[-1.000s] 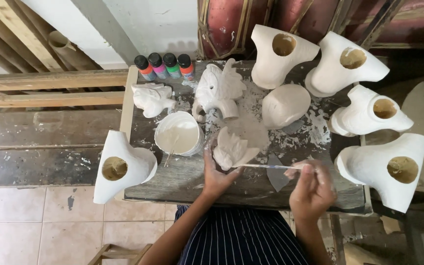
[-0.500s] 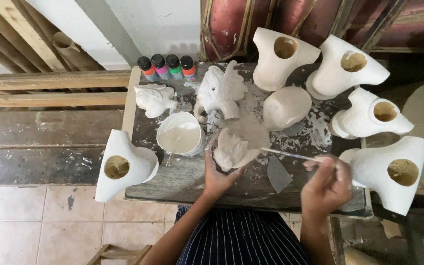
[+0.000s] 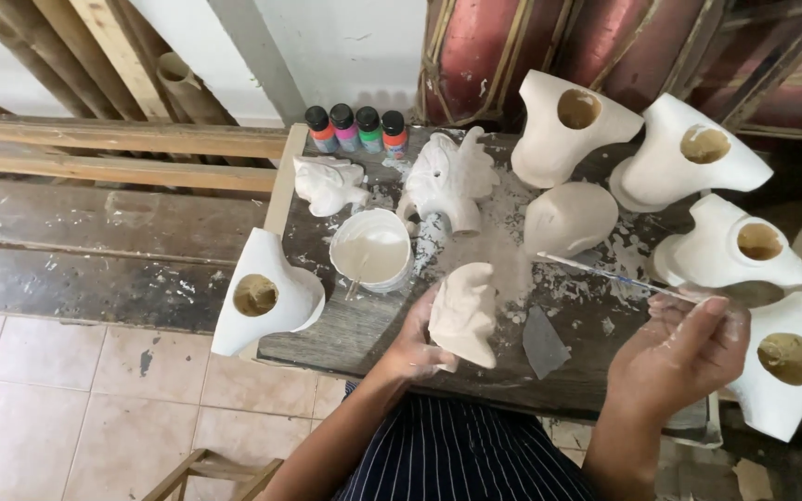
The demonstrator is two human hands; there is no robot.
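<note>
A small white plaster figure [image 3: 464,314] is gripped from below by the left hand [image 3: 415,339], fingers closed round its base so that it is kept upright and clear of the worktable [image 3: 345,325]. A thin brush [image 3: 605,275] is pinched in the right hand [image 3: 679,357], its tip pointed toward the figure but held apart from it. Just beyond the left hand a white pot of pale paint [image 3: 371,249] is placed within easy reach. Further out, hollow white casts [image 3: 266,295] are ranged round the table edge, and four small paint bottles [image 3: 356,128] are lined at the back.
</note>
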